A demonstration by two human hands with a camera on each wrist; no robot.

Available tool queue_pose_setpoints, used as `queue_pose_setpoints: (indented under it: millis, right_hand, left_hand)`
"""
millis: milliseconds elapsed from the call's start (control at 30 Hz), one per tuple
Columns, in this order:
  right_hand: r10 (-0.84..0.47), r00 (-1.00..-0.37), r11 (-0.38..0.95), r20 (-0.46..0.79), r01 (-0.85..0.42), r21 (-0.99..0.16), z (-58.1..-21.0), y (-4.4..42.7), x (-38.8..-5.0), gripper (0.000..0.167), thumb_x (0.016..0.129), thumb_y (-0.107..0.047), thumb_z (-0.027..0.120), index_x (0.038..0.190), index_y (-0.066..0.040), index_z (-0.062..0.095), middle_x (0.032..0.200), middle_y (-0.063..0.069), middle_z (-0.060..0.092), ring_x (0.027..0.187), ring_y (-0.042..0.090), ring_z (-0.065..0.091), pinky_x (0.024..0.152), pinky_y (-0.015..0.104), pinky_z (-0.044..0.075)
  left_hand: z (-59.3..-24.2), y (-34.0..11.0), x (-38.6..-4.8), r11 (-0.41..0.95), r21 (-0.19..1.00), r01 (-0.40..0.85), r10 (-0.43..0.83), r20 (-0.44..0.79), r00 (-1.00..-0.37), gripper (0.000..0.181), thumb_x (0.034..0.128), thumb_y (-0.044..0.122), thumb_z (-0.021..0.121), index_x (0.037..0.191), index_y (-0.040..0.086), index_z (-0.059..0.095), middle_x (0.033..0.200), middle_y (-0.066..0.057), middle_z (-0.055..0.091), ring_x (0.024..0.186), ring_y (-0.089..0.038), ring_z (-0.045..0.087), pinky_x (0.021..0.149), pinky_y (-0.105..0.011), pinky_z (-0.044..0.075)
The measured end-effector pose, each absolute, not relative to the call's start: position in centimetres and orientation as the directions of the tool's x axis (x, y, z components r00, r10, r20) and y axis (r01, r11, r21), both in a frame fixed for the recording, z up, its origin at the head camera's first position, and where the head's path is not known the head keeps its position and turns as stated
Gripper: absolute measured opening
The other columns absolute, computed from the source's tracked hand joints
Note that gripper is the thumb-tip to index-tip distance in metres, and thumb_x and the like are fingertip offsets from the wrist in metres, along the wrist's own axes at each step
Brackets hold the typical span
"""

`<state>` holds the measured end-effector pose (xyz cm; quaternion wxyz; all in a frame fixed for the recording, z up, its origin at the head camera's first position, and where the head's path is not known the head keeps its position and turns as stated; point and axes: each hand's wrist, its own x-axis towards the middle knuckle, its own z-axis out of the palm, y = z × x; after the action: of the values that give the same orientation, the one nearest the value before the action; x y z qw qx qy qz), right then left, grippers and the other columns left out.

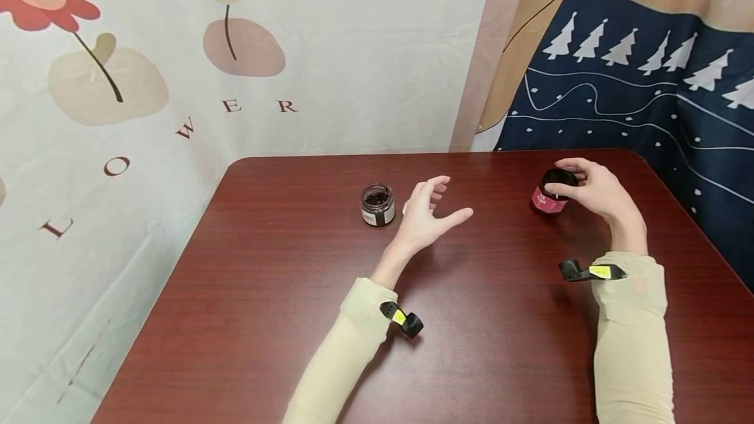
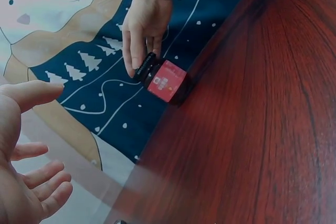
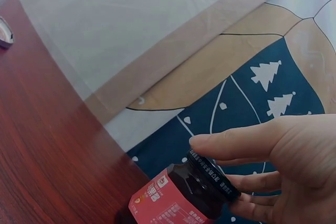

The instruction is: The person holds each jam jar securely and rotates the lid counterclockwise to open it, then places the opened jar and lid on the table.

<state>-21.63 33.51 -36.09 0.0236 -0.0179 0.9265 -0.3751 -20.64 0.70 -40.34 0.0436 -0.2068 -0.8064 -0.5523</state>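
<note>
A dark glass jar with a red label and a black lid [image 1: 546,203] is at the back right of the table. My right hand [image 1: 601,194] holds it by the lid, thumb on one side and fingers on the other; the right wrist view shows this grip on the lid [image 3: 212,174]. My left hand [image 1: 421,218] is raised above the table with thumb and fingers spread, holding nothing. Just left of it stands an uncovered small glass jar [image 1: 377,207] with dark contents and a white label. A loose lid [image 3: 5,32] lies near that jar, mostly hidden behind my left hand in the head view.
The dark red wooden table [image 1: 283,319] has its back edge against a pale printed cloth [image 1: 365,84]. A navy cloth with white trees [image 1: 618,97] hangs at the right. Each sleeve carries a small black wrist camera [image 1: 406,322].
</note>
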Motion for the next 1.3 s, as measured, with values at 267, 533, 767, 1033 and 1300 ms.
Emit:
queue_pose_setpoints:
  millis: [267,533,767,1033,1300]
  right_hand:
    - [-0.068,-0.997,0.731,-0.045,-0.019,-0.682,-36.3,33.8,-21.8,0.071,0.094,-0.029,0.072,0.147,0.006,0.039,0.143,0.033,0.042,0.117,0.048,0.045,0.095,0.057,0.038]
    - [-0.076,-0.996,0.747,-0.047,-0.026,-0.664,-36.4,33.9,-21.8,0.072,0.092,-0.031,0.074,0.147,0.004,0.042,0.142,0.033,0.044,0.115,0.047,0.047,0.093,0.058,0.040]
    - [-0.115,-0.992,0.760,-0.048,-0.057,-0.647,-36.4,34.4,-21.7,0.071,0.092,-0.030,0.075,0.148,0.001,0.043,0.139,0.032,0.046,0.115,0.049,0.048,0.095,0.062,0.040]
    - [-0.124,-0.992,0.750,-0.016,-0.083,-0.656,-36.9,34.7,-21.5,0.067,0.091,-0.031,0.077,0.144,-0.002,0.050,0.126,0.025,0.056,0.107,0.038,0.054,0.083,0.034,0.045]
    - [-0.156,-0.988,0.742,-0.019,-0.105,-0.662,-36.8,34.9,-21.5,0.063,0.091,-0.028,0.076,0.143,-0.002,0.051,0.127,0.025,0.055,0.108,0.039,0.054,0.078,0.024,0.045]
  left_hand:
    - [-40.4,1.7,-20.6,0.281,0.877,0.390,0.303,0.305,-0.903,0.071,0.0826,0.028,0.083,0.142,0.008,0.050,0.129,-0.012,0.054,0.114,-0.027,0.053,0.098,-0.043,0.047]
    - [-40.8,3.0,-20.4,0.299,0.877,0.376,0.334,0.273,-0.902,0.071,0.0830,0.030,0.083,0.143,0.009,0.051,0.128,-0.010,0.054,0.113,-0.023,0.054,0.098,-0.040,0.048]
    - [-41.2,4.0,-20.4,0.305,0.882,0.360,0.354,0.246,-0.903,0.071,0.0830,0.031,0.083,0.143,0.010,0.050,0.128,-0.012,0.055,0.114,-0.029,0.055,0.096,-0.041,0.049]
    - [-41.8,4.8,-20.6,0.308,0.886,0.345,0.373,0.221,-0.901,0.074,0.0840,0.032,0.082,0.146,0.010,0.048,0.132,-0.018,0.054,0.114,-0.031,0.055,0.094,-0.040,0.050]
    - [-42.1,5.6,-20.7,0.334,0.884,0.327,0.372,0.195,-0.908,0.077,0.0833,0.033,0.083,0.148,0.012,0.048,0.130,-0.013,0.055,0.113,-0.028,0.057,0.088,-0.025,0.047]
